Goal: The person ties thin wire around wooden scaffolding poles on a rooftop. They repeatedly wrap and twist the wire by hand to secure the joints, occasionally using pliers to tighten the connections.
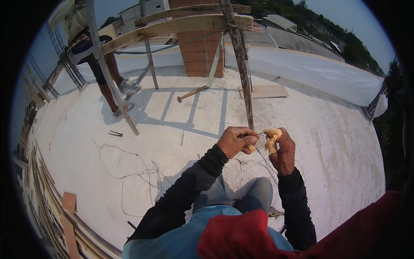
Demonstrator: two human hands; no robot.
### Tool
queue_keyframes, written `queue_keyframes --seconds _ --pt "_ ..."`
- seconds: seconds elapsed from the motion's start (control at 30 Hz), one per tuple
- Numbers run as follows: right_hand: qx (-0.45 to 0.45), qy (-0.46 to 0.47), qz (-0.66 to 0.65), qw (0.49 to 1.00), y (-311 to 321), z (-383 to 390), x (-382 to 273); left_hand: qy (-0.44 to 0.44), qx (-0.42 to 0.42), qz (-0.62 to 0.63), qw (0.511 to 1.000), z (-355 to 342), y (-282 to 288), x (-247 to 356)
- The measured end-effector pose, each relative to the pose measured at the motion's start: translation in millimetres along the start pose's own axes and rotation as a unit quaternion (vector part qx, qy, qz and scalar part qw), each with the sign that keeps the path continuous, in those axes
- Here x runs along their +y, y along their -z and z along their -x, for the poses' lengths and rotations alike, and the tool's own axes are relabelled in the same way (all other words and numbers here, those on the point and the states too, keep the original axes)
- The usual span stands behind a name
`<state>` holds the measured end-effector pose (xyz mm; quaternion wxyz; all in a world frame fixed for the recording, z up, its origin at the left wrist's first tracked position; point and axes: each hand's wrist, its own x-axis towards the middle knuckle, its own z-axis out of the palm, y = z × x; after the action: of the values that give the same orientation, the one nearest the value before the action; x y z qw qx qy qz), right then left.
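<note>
Head view, sole entry: one bare left hand, yours [236,141], just off centre toward 4 o'clock; thumb and fingertips closed in a pinch on one thin, dark metal wire [260,134]; one bare right hand, yours [284,152], further out toward half past 3; fingers curled, with soft, pale-yellow finger wrapping [273,134] on them; the wire runs up to this wrapping, but whether those fingers clamp it, you cannot tell from this angle.

Location of wire: bridging the short gap between your hands, above the rough, pale concrete slab [336,142].

Progress, by judgement: wire in hand, both hands engaged, handling apparently under way; no finished bend or join can be made out; how much is left does not show; the loose, thin, tangled wire [125,176] toward 8 o'clock lies on the slab, in neither hand.

Surroundings: wooden-handled hammer [194,92], lying toward 11 o'clock; tapered, reddish-brown brick column [202,56], at 12; co-worker in dark shorts [98,73], standing toward 10, beside the rough timber trestle [172,28].
</note>
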<state>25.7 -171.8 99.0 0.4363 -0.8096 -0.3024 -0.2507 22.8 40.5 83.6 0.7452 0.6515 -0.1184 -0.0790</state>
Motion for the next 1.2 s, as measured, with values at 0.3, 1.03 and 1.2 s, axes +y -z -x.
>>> queue_keyframes --seconds 0.3,1.03,1.2 --pt "-0.098 0.030 -0.066 0.993 -10 27 13 -0.002 0.037 0.127 0.991 2 -6 -42" --pt "-0.062 0.089 0.139 0.984 -20 30 -2 -0.005 0.087 -0.070 0.994 3 -3 -39" --pt "-0.073 0.054 0.093 0.991 -13 29 -3 -0.036 0.049 -0.121 0.991 8 -2 -24"
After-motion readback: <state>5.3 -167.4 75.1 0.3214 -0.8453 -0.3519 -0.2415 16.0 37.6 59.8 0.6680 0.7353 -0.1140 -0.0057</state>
